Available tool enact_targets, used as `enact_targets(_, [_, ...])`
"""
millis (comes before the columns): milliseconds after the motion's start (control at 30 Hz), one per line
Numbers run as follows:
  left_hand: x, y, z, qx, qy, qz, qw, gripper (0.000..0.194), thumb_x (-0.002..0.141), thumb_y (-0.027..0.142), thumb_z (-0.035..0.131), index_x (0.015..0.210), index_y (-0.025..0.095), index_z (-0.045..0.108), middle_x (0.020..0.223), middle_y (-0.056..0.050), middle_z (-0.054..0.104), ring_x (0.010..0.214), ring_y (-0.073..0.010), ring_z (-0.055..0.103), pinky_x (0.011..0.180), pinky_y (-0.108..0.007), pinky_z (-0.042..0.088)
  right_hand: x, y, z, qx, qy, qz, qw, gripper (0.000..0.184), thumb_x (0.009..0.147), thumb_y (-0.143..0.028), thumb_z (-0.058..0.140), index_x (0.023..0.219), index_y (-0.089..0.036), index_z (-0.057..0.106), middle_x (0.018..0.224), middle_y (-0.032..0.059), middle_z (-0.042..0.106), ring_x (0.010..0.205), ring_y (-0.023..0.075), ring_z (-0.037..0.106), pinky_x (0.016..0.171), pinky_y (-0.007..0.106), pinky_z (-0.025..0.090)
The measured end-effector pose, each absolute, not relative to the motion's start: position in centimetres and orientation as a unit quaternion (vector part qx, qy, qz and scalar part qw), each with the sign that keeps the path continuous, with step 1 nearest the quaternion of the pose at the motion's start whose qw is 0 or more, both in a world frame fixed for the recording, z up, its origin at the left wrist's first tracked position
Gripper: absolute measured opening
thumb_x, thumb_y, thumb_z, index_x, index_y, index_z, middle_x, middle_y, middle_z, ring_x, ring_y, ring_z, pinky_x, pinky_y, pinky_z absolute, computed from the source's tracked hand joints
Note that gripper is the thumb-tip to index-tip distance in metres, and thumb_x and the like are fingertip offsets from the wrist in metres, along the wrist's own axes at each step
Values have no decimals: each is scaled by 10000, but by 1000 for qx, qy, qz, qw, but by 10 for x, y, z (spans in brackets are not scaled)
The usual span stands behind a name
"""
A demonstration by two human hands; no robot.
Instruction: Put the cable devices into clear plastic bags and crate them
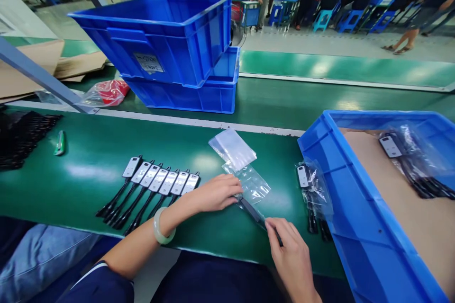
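Observation:
My left hand (221,192), with a pale green bangle at the wrist, is closed at the edge of a clear plastic bag (256,184). Between my hands, a slim black device (253,210) lies edge-on with its far end at the bag near my left fingers. My right hand (289,248) pinches the device's near end; its cables are mostly hidden. A stack of flat clear bags (235,148) lies just beyond. Left of my forearm, several black devices with white labels (157,180) lie in a row, cables toward me. A bagged device (313,189) rests to the right.
A blue bin (350,189) stands at the right, lined with cardboard and holding bagged devices (414,156). Two stacked blue bins (156,40) stand at the back. A green cutter (60,143) and a pile of black cables (24,137) lie left. People work in the background.

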State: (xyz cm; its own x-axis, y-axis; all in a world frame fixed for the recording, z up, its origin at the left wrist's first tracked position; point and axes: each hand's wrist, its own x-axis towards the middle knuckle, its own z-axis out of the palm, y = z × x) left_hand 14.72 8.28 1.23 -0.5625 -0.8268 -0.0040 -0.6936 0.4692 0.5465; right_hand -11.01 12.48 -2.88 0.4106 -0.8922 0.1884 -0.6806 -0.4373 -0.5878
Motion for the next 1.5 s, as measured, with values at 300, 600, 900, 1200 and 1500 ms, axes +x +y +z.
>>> enact_targets(300, [152,71,20,441,-808,-336,199,168,934,225,460,876,171,607,883,-32,614,851,-130,544,791,-234,405,-123,129,-15,-811,484,-224,241,247,961,-338,482,782,-199,581,751,12,602,691,129,558,674,231,377])
enact_targets(600, [139,62,41,460,-743,-403,273,234,950,313,427,874,149,575,848,-25,598,786,-105,522,761,-210,400,-134,125,25,-820,425,-256,286,239,937,-268,510,715,-182,526,660,10,534,606,105,520,604,193,399])
enact_targets(900, [150,70,35,628,-604,-309,380,212,944,326,439,1005,174,573,909,-13,605,820,-110,550,702,-205,410,-114,83,47,-788,492,-300,219,300,965,-334,446,754,-175,589,726,26,599,657,107,549,649,190,400])
enact_targets(1200, [186,123,20,700,-598,-230,316,289,946,406,434,1128,210,542,947,-33,570,883,-140,555,755,-230,461,-158,38,-1,-664,694,-250,123,432,886,-590,445,891,-207,645,800,43,690,653,184,639,590,270,413])
enact_targets(1500, [213,197,-4,849,-494,-161,98,321,906,497,449,943,193,547,906,-22,581,734,-146,574,655,-256,426,-121,31,-5,-747,604,-237,142,512,878,-579,412,1164,-181,562,1149,115,625,966,248,623,759,344,501])
